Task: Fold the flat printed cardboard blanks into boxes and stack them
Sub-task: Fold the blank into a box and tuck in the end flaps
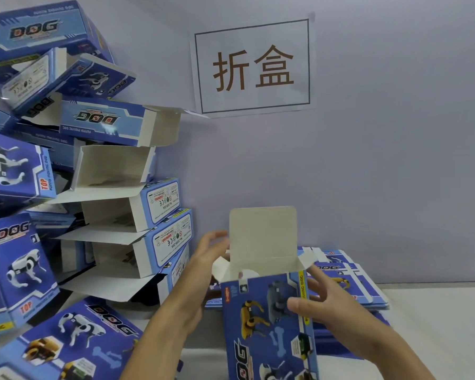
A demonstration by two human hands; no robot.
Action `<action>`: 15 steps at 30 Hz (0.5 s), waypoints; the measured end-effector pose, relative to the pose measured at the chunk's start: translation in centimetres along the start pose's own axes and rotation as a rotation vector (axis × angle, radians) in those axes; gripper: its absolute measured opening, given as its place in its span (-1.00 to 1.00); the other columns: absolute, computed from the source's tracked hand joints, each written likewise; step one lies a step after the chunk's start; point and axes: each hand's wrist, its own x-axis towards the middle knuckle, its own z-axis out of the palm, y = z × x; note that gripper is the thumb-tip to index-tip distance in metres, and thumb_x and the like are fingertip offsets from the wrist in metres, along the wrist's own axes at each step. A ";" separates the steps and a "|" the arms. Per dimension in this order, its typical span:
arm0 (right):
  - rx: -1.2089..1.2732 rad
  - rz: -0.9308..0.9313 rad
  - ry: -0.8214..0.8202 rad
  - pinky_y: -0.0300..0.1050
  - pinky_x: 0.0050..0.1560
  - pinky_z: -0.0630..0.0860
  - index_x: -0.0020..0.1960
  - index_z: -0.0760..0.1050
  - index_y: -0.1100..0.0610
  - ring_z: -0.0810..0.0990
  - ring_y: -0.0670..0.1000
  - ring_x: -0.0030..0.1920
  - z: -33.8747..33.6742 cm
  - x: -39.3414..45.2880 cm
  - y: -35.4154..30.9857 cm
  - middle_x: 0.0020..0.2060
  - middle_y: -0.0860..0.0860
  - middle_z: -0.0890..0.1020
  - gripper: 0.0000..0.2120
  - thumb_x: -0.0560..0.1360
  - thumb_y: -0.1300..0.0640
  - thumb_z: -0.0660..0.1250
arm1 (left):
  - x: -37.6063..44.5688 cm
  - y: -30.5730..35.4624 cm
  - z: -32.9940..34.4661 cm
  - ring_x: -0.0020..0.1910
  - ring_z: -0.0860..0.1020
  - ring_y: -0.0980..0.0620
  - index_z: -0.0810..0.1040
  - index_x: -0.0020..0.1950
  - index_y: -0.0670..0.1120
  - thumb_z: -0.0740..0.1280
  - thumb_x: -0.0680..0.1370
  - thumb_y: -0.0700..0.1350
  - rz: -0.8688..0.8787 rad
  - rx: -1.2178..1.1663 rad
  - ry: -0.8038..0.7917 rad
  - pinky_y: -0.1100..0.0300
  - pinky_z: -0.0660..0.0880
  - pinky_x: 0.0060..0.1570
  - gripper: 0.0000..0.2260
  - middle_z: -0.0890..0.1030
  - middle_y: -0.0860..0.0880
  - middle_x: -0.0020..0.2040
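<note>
Pale lilac wall (pixel 381 160) fills the background, with a white paper sign (pixel 254 68) bearing two brown characters inside a dark frame taped to it in the upper middle of the frame. A white surface (pixel 436 311) runs along the lower right. Down the whole left side of the frame leans a pile of folded boxes (pixel 115 187), blue with "DOG" lettering and robot-dog pictures, many lying on their sides with open flaps showing white insides. At lower centre stands the box being folded (pixel 269 325), upright, its top open and its rear lid flap (pixel 263 234) raised straight up, small side flaps splayed outward. The left hand (pixel 203 267) is at the box's upper left edge, fingers curved behind the left side flap and beside the lid flap; I cannot tell whether they actually grip the cardboard. The right hand (pixel 327 305) holds the box at its right side, thumb pressed on the printed front panel and fingers curled round the right edge. Behind the box, at lower right of centre, a stack of flat blanks (pixel 351 283) lies on the surface against the wall, printed side up.
</note>
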 end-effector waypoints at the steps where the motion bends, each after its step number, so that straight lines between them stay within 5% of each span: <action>1: 0.010 -0.016 0.011 -0.10 0.04 0.60 0.52 0.15 -0.17 0.57 -0.07 0.16 -0.1 0.0 -0.1 0.17 -0.24 0.50 0.15 0.08 -0.24 0.68 | 0.0 0.1 0.0 0.00 0.68 -0.06 0.54 0.15 0.26 0.42 0.42 0.18 0.044 -0.021 -0.009 0.00 0.55 -0.05 -0.69 0.72 -0.04 -0.01; 3: 0.038 -0.016 0.005 -0.04 0.09 0.58 0.47 0.26 -0.18 0.57 0.00 0.23 -0.4 -0.1 -0.4 0.28 -0.11 0.51 0.10 0.01 -0.25 0.63 | 0.0 0.3 0.1 0.10 0.65 -0.11 0.50 0.18 0.35 0.43 0.43 0.15 0.141 -0.032 -0.018 -0.11 0.53 0.10 -0.65 0.71 -0.03 0.06; 6: 0.056 0.042 -0.106 0.08 0.16 0.60 0.29 0.38 -0.23 0.60 0.09 0.24 -0.6 -0.6 -0.9 0.30 -0.02 0.52 0.00 -0.09 -0.22 0.69 | -0.1 0.9 -0.1 -0.01 0.67 -0.08 0.51 0.20 0.29 0.41 0.46 0.07 0.257 -0.013 -0.017 -0.02 0.57 -0.05 -0.68 0.70 -0.06 0.01; 9: 0.053 0.076 -0.186 -0.15 -0.06 0.64 0.14 0.35 -0.28 0.60 -0.03 0.14 -0.5 -1.0 -1.4 0.19 -0.13 0.49 -0.23 0.07 -0.02 0.68 | -0.1 1.3 -0.7 -0.08 0.71 -0.06 0.49 0.18 0.23 0.45 0.49 0.01 0.235 0.040 0.020 -0.03 0.61 -0.11 -0.69 0.72 -0.03 -0.08; 12: 0.074 0.072 -0.234 -0.09 -0.03 0.64 0.27 0.37 -0.21 0.65 0.04 0.14 -0.8 -1.2 -1.7 0.27 -0.07 0.49 -0.17 0.09 0.11 0.64 | -0.2 1.8 -1.2 -0.09 0.72 -0.07 0.54 0.15 0.06 0.44 0.37 0.10 0.134 0.047 0.035 0.00 0.66 -0.16 -0.62 0.73 -0.06 -0.07; 15: 0.056 0.039 -0.266 0.13 0.23 0.56 0.48 0.28 -0.06 0.55 0.15 0.31 -0.8 -1.5 -2.2 0.40 0.06 0.47 0.01 0.10 0.15 0.63 | 0.0 1.8 -1.4 -0.17 0.71 -0.06 0.61 0.06 -0.07 0.38 0.52 0.01 0.093 0.046 0.104 0.05 0.64 -0.27 -0.80 0.73 -0.11 -0.09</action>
